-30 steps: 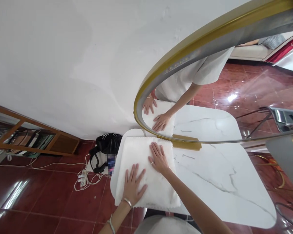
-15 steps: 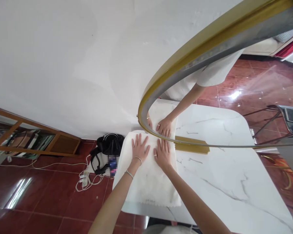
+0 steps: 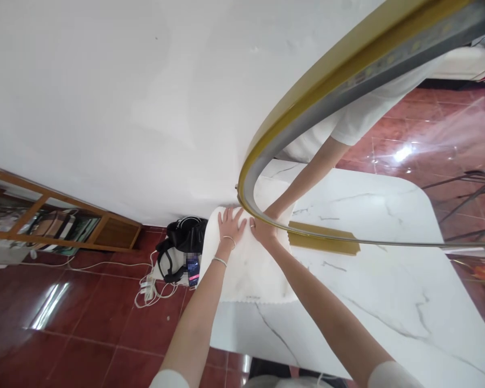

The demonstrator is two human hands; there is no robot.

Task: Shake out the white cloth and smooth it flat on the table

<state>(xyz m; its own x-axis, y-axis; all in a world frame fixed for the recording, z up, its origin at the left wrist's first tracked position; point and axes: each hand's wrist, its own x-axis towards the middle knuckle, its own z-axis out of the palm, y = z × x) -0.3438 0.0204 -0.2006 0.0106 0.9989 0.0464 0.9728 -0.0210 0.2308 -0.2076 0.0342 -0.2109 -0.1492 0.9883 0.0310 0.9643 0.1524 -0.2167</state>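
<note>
A white cloth (image 3: pixel 246 269) with a zigzag edge lies on the far left part of a white marble table (image 3: pixel 367 302). My left hand (image 3: pixel 231 225) lies flat on the cloth's far end with fingers spread, a bracelet on the wrist. Beside it my right hand (image 3: pixel 262 230) also presses flat on the cloth, with a ring showing, its fingertips at the gold rim of a round mirror (image 3: pixel 307 118). The mirror stands on the table against the wall and reflects my arm.
The mirror's gold base (image 3: pixel 323 242) rests on the table just right of my hands. On the red tiled floor to the left lie a black bag (image 3: pixel 178 250), white cables with a power strip (image 3: pixel 147 288), and a wooden shelf (image 3: pixel 56 229) along the white wall.
Both hands slid away from me across the cloth to its far end by the mirror. The cloth has moved toward the wall with them, baring the table's near edge.
</note>
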